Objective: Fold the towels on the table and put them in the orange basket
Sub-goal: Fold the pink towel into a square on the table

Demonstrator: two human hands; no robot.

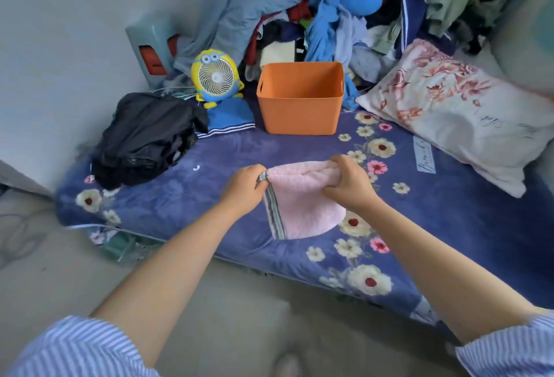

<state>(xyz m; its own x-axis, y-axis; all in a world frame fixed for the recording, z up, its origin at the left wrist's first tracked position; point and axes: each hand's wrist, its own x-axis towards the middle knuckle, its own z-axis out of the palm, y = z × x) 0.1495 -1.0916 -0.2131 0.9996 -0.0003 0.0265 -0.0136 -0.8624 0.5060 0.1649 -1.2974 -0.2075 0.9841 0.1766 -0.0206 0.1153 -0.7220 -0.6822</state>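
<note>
Pink towel pinched at its upper corners by both hands, left and right; blanket label script unreadable.

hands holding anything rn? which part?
Both hold the pink towel along its far edge: left hand pinches the striped corner, right hand grips the other end.

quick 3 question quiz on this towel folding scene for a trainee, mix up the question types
1. True or false: both hands grip the pink towel.
2. Which sits nearer the left hand: A) the floral pillow, B) the black clothes?
3. Fill in: the orange basket looks ____ inside.

Key
1. True; the right hand grips its far edge, the left pinches the striped corner.
2. B
3. empty
</note>
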